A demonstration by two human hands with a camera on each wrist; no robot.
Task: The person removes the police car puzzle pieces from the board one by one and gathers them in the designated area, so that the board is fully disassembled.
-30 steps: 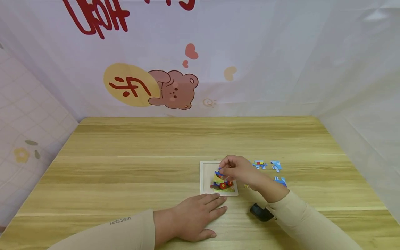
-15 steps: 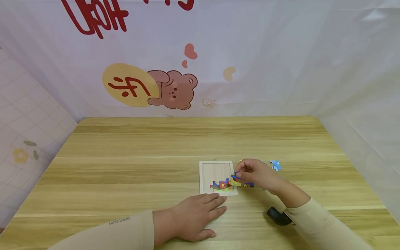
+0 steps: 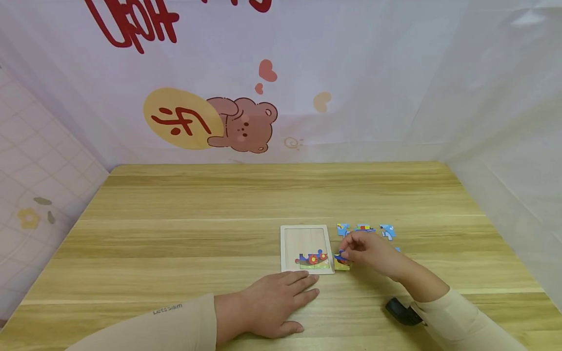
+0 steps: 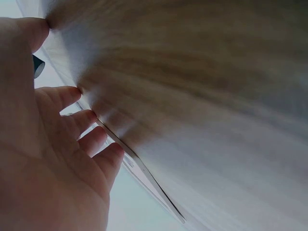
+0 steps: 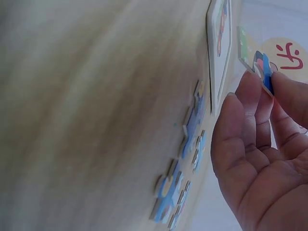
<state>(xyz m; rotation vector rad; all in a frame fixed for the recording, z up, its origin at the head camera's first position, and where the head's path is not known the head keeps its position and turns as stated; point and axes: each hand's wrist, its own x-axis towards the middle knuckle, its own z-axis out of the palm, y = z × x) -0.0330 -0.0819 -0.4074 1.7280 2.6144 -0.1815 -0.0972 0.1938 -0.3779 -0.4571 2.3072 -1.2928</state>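
Observation:
A puzzle piece in blue, red and yellow-green is pinched between thumb and fingers of my right hand, just right of the puzzle frame. In the right wrist view this puzzle piece is raised and tilted. The pale wooden puzzle frame lies flat, with joined pieces showing red wheels along its lower right part. My left hand rests palm down on the table, fingers straight, fingertips at the frame's near edge; the left wrist view shows those fingers beside the frame's border.
Several loose blue puzzle pieces lie on the wooden table right of the frame, partly hidden by my right hand. A black wrist camera hangs below the right sleeve. A white printed cloth stands behind the table.
My right hand has carried the pinched puzzle piece from above the joined pieces to the right, past the frame's right edge. The left hand has stayed in place.

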